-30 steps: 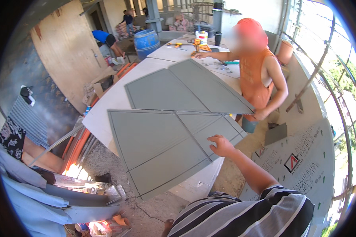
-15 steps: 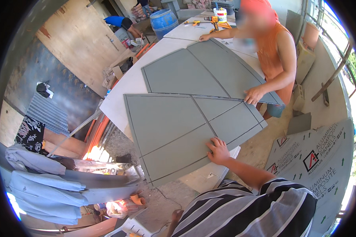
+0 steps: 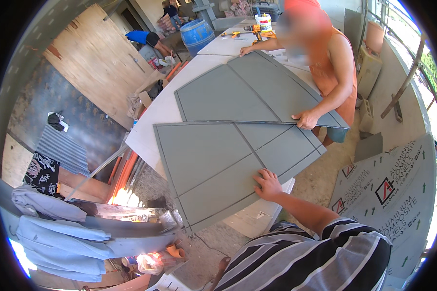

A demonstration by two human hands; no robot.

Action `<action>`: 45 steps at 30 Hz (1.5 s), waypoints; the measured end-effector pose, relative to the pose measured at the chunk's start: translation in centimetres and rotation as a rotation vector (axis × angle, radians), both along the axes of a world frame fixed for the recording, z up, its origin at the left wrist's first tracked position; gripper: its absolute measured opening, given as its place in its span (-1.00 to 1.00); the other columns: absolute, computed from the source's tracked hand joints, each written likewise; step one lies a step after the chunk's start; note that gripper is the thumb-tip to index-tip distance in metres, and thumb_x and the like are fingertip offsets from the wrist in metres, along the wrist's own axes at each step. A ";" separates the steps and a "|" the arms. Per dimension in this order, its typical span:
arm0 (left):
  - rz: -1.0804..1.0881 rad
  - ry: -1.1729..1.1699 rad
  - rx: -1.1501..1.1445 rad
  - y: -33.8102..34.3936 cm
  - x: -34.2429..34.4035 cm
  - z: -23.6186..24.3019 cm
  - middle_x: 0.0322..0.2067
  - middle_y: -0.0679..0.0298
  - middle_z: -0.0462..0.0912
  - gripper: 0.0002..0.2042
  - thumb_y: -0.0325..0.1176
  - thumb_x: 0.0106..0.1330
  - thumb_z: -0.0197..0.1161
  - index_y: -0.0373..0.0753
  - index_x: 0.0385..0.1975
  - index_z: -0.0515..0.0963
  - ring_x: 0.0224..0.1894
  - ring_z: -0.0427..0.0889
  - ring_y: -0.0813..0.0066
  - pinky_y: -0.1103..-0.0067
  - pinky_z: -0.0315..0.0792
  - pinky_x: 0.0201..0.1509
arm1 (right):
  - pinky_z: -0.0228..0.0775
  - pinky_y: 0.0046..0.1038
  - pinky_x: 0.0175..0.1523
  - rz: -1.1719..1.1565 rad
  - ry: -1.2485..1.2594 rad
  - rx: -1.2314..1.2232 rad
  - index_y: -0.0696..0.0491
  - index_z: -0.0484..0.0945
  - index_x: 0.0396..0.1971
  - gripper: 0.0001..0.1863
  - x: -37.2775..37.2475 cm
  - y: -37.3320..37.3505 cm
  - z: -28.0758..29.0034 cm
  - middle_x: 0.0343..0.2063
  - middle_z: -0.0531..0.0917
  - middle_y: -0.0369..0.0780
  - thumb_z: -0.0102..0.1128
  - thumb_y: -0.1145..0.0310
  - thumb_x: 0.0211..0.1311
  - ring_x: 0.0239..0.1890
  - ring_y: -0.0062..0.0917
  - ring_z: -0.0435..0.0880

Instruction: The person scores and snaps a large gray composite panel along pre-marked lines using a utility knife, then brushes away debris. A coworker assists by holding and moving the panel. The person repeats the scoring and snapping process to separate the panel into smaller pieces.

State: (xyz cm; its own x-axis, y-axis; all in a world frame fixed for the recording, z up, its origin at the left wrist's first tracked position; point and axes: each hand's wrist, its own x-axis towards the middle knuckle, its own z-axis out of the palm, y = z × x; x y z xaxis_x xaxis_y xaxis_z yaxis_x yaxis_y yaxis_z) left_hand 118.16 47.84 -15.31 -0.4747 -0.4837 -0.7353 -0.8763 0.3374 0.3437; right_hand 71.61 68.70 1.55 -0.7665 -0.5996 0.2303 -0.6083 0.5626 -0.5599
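My right hand (image 3: 268, 185) lies on the near grey panel (image 3: 209, 162) with its fingers spread, close to the panel's near right edge. Dark grooved lines cross this panel, and its left corner juts past the table. Beyond it is a second grey panel (image 3: 228, 92), similarly grooved; the two edges meet or slightly overlap. A co-worker in an orange top (image 3: 332, 70) has one hand (image 3: 306, 119) at the edge between the panels and the other (image 3: 246, 50) at the far corner. Only a dark bit of skin left of my torso may be my left hand (image 3: 223, 264); its fingers are hidden.
Under the panels is a white table (image 3: 148, 138). At its far end are yellow-and-black power drills (image 3: 257, 31) and a white bucket (image 3: 263, 22). A large printed sheet (image 3: 383, 208) leans at right. Blue cloths (image 3: 58, 247) hang at left, near orange pipes (image 3: 124, 177).
The whole view has shifted slightly. The co-worker's nearer hand has slid a little left along the panel edge. My right hand stays in the same spot on the near panel.
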 end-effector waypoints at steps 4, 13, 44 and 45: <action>0.029 0.003 -0.009 -0.2 0.8 0.2 0.01 -0.03 0.76 -0.46 0.10 0.25 0.41 -0.22 0.04 0.71 0.12 0.72 0.05 0.29 0.55 0.21 | 0.17 -0.03 0.45 0.003 -0.011 0.010 -0.06 0.61 0.19 -0.47 0.3 -0.4 0.0 0.31 0.44 -0.08 0.34 0.21 0.17 0.48 -0.10 0.27; 0.073 0.129 -0.011 0.5 0.3 -1.4 0.01 -0.07 0.75 -0.43 0.10 0.19 0.44 -0.25 0.03 0.72 0.14 0.71 0.03 0.29 0.54 0.24 | 0.17 -0.04 0.45 -0.007 0.025 0.034 -0.07 0.62 0.19 -0.46 0.2 -0.4 0.1 0.30 0.45 -0.08 0.35 0.19 0.17 0.45 -0.11 0.29; -0.643 0.307 0.228 -2.5 -11.3 4.7 -0.06 -0.03 0.77 -0.65 -0.02 0.31 0.31 -0.15 -0.15 0.77 0.05 0.72 0.03 0.23 0.54 0.15 | 0.45 -0.12 0.27 0.238 -0.253 -0.085 0.06 0.69 0.04 -0.59 5.6 -3.6 1.9 -0.03 0.68 0.01 0.35 0.37 0.15 0.12 -0.02 0.58; -0.727 0.361 0.231 -2.5 -13.8 7.3 -0.09 -0.01 0.78 -0.64 -0.02 0.36 0.28 -0.19 -0.13 0.74 0.02 0.73 0.06 0.24 0.55 0.11 | 0.44 -0.12 0.27 0.152 -0.255 -0.111 0.06 0.69 0.04 -0.59 4.6 -3.5 1.7 -0.03 0.68 0.01 0.35 0.38 0.14 0.12 -0.02 0.58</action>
